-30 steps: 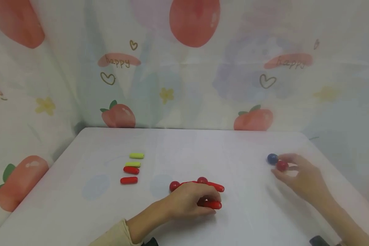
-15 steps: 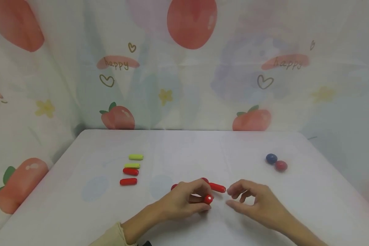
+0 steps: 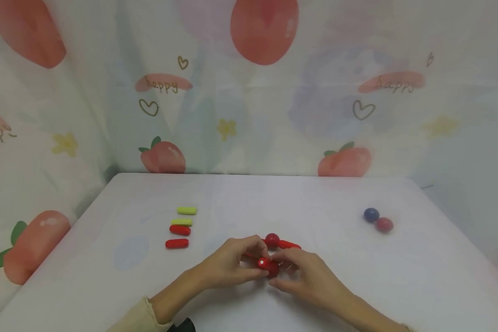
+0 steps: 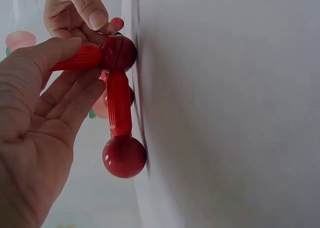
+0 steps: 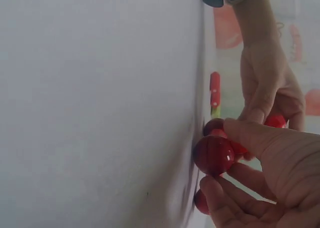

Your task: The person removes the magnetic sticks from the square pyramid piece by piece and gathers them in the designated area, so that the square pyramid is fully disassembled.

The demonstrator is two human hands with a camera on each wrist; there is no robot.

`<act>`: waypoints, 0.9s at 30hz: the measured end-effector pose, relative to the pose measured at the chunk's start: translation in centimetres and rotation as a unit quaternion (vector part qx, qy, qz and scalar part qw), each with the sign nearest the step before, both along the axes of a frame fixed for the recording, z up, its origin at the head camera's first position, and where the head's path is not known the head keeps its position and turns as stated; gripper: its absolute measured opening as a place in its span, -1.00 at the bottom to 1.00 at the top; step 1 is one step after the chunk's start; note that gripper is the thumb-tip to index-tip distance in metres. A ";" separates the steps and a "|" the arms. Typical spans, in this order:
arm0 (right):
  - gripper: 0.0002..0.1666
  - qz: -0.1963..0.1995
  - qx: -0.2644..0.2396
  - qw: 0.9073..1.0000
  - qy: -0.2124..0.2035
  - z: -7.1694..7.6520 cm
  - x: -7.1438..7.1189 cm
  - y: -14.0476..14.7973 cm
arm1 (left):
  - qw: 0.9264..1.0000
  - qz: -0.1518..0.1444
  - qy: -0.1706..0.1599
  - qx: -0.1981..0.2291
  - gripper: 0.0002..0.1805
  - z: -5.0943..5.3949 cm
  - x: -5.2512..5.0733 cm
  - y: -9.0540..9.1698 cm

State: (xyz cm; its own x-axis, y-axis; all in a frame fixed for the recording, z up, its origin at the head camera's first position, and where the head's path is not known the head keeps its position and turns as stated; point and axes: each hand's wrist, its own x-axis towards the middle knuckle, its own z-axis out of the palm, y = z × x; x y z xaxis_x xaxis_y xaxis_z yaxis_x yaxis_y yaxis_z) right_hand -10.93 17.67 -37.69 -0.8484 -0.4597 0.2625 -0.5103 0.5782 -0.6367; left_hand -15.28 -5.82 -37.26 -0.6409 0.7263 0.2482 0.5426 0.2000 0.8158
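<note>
Since half a second ago, the right hand point(image 3: 309, 274) has been brought in to meet the left hand point(image 3: 230, 263), which has itself been shifted a little leftward; the pair of balls far to the right has been left unmoved.
Backdrop point(image 3: 249, 115), printed with fruit, hearts, yellow flowers and "happy", is hung behind the table and along its left. Table point(image 3: 340, 203), white, is set against it.
Hands are brought close together over the near middle of the table. Held rod point(image 4: 82, 56), red, is clamped between left thumb and fingers, its pale end seen from above. Held ball point(image 5: 214, 155), red, is pinched by right thumb and fingertips, just beside that rod; whether the two are joined cannot be told.
Rods: back rod point(image 3: 285, 244), red, is laid beyond the hands, partly hidden. Low rod point(image 4: 120, 102), red, is seen under the held one. Well to the left, two yellow rods point(image 3: 186, 210) and two red rods point(image 3: 176, 243) are laid roughly parallel.
Balls: back ball point(image 3: 272, 240), red, beside the back rod; end ball point(image 4: 124, 158), red, at one end of the low rod; blue ball point(image 3: 371, 215) and loose ball point(image 3: 384, 225), red, laid side by side well to the right
</note>
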 end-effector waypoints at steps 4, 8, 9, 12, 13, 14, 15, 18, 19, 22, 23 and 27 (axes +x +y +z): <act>-0.59 0.017 0.010 1.000 -0.002 0.0 -0.8 -0.4 | 1.000 0.000 0.024 -0.013 -0.69 0.1 -0.1 -0.9; -0.64 0.023 0.019 0.999 -0.022 0.1 -1.2 -0.4 | 0.999 0.013 0.024 -0.026 -0.74 0.1 0.0 -1.3; -0.64 0.021 0.024 0.999 -0.028 0.1 -1.3 -0.3 | 0.999 0.016 0.024 -0.028 -0.74 0.1 0.0 -1.4; -0.62 0.020 0.033 0.998 -0.050 0.3 -1.3 -0.2 | 0.999 0.028 0.026 -0.034 -0.75 0.0 0.0 -1.5; -0.61 0.021 0.033 0.998 -0.057 0.3 -1.3 -0.1 | 0.999 0.031 0.026 -0.035 -0.75 -0.1 0.0 -1.5; -0.61 0.023 0.034 0.997 -0.062 0.3 -1.3 -0.1 | 0.998 0.033 0.025 -0.036 -0.75 -0.1 0.0 -1.5; -0.61 0.025 0.033 0.997 -0.067 0.3 -1.3 0.0 | 0.998 0.035 0.023 -0.037 -0.75 -0.2 0.0 -1.5; -0.62 0.035 0.023 0.996 -0.076 0.3 -1.2 0.0 | 0.998 0.037 0.022 -0.042 -0.74 -0.3 0.0 -1.4; -0.63 0.039 0.020 0.996 -0.075 0.3 -1.2 0.1 | 0.998 0.038 0.021 -0.041 -0.74 -0.4 0.0 -1.3; -0.64 0.047 0.013 0.996 -0.076 0.3 -1.1 0.1 | 0.998 0.045 0.021 -0.037 -0.75 -0.5 0.1 -1.1; -0.64 0.046 0.013 0.996 -0.076 0.3 -1.0 0.1 | 0.998 0.050 0.023 -0.031 -0.76 -0.6 0.1 -1.1; -0.65 0.045 0.016 0.996 -0.078 0.4 -0.8 0.1 | 0.994 0.108 0.035 0.011 -0.76 -0.6 0.1 -0.9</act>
State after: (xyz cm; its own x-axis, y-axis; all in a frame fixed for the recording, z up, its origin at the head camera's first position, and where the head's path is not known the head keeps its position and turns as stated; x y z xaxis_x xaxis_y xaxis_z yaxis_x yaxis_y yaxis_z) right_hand -11.74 17.74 -37.34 -0.8330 -0.5413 0.1146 -0.4570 0.5564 -0.6939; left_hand -15.19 -6.76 -37.88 -0.7612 0.5682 0.3126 0.5453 0.2998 0.7828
